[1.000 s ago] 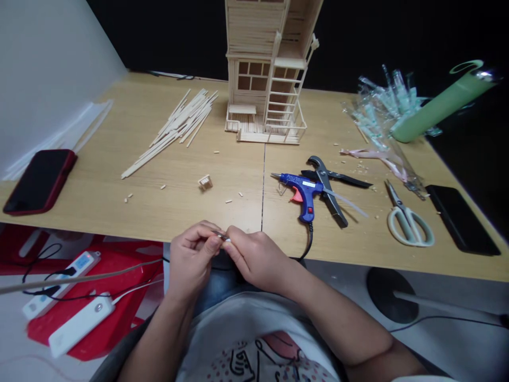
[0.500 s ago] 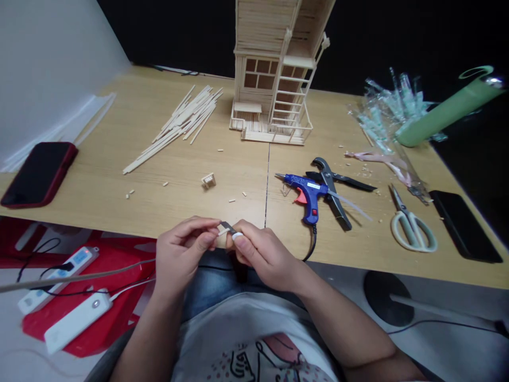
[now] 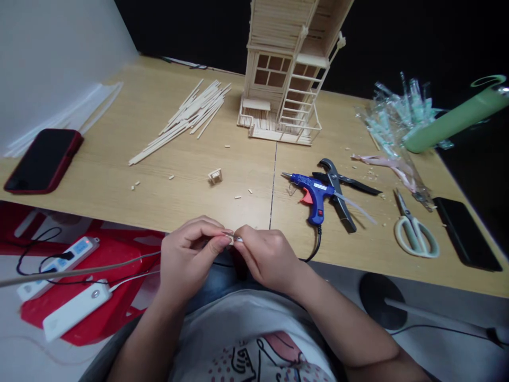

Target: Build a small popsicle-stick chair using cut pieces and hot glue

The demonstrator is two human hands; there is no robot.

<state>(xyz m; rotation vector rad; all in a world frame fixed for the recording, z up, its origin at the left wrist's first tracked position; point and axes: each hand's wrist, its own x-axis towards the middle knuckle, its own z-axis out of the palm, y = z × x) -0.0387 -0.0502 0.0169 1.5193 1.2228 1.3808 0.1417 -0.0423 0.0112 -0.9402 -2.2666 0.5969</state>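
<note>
My left hand (image 3: 191,249) is closed in a pinch on a small wooden stick piece (image 3: 231,240), held just above the table's front edge. My right hand (image 3: 268,254) meets it fingertip to fingertip, pinching a small blade-like tool (image 3: 238,239), of which only a shiny bit shows. The fingers cover most of both items. Beyond the hands, a tiny wooden piece of built-up sticks (image 3: 215,176) rests on the table, with short stick offcuts (image 3: 237,197) around it.
A stick-built model house (image 3: 278,79) stands at the back, beside loose wooden sticks (image 3: 183,122). To the right lie a blue glue gun (image 3: 314,193), dark cutters (image 3: 338,196), scissors (image 3: 415,231) and a black phone (image 3: 467,233). A red-cased phone (image 3: 43,159) lies left.
My hands have drawn closer together, and the fingers now cover more of the blade-like tool and the stick piece. The whole view has shifted slightly.
</note>
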